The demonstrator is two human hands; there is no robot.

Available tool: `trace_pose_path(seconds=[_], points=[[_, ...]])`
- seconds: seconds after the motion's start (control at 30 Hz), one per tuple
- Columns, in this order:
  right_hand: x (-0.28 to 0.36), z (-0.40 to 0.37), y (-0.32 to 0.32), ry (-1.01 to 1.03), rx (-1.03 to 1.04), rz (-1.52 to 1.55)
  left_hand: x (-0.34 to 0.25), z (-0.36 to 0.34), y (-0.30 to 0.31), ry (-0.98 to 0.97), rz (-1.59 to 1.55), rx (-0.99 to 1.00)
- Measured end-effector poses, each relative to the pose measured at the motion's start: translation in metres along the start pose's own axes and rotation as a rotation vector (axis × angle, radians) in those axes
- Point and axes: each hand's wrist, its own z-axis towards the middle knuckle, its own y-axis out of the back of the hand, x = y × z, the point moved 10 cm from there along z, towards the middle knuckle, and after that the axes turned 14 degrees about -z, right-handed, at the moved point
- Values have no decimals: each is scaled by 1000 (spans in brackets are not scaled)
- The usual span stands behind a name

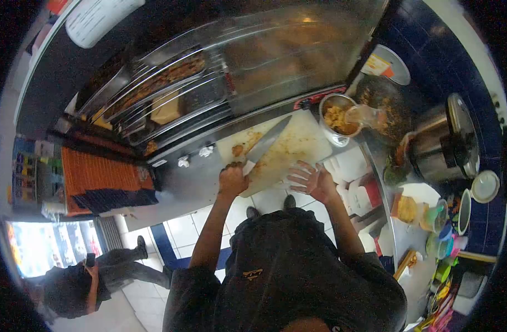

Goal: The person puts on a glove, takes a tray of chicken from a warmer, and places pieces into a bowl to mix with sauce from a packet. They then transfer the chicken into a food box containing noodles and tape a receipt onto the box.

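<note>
My left hand (233,180) is closed around the white handle of a large kitchen knife (274,131). The broad blade lies on or just over a pale cutting board (306,135) and points away from me, up to the right. Brown food bits and stains mark the board, with one larger brown piece (238,150) left of the blade. Over the board's near right edge, my right hand (313,181) has its fingers spread and holds nothing. White takeaway boxes (346,165) sit just to its right.
Past the board's right corner stands a metal container (337,138) of chopped food, with a clear cup (364,117) at its rim. A large metal cooker (439,149) is farther right. Trays (170,105) line the far side. Another person (79,288) holds a phone at lower left.
</note>
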Motion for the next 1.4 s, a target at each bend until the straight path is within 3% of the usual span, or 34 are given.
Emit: trace_pose_path(seconds=[0.07, 0.2, 0.3, 0.37, 0.4, 0.47, 0.53, 0.57, 0.63, 0.73, 0.83, 0.9, 1.0, 1.07, 1.13, 1.17, 1.23, 1.3, 1.37, 1.4], points=[[-3, 6, -6, 7, 12, 2, 6, 3, -8, 46, -58, 129], [-16, 52, -33, 26, 105, -115, -47, 2, 35, 114, -83, 327], [-54, 103, -31, -35, 80, 130, -57, 0, 25, 122, -225, 448], [-69, 113, -13, -85, -226, 10, -44, 4, 7, 40, -84, 332], [-65, 109, -9, -62, -235, 21, -26, 5, -13, 81, -69, 324], [-57, 88, 13, -109, -227, -494, -16, 1, -25, 40, -49, 268], [3, 34, 22, 81, -341, -793, -10, 1, -32, -33, -56, 198], [37, 9, 41, 463, -319, -757, -22, 2, -28, -41, -64, 204], [110, -55, 78, 581, -676, -901, -49, 6, 12, 7, -8, 124], [199, -126, 96, 834, -926, -985, -101, 35, 34, -80, -225, -28], [247, -139, 98, 848, -960, -768, -208, 72, 44, -203, -524, -44], [271, -121, 122, 858, -856, -979, -276, 100, 31, -266, -608, -12], [299, -99, 125, 846, -902, -1192, -358, 145, 12, -393, -543, -83], [298, -88, 148, 814, -896, -1287, -380, 171, -26, -365, -291, -120], [274, -36, 200, 376, -651, -1056, -392, 187, -44, -364, -286, -96], [280, -34, 190, 371, -644, -1061, -389, 193, -51, -342, -271, -82], [278, -42, 164, 260, -613, -789, -391, 193, -53, -337, -271, -109], [282, -39, 151, 283, -592, -990, -402, 184, -32, -333, -339, -107], [271, -31, 158, 312, -594, -454, -410, 177, -23, -330, -326, -119], [276, -30, 151, 306, -530, -583, -414, 173, -22, -361, -314, -122]])
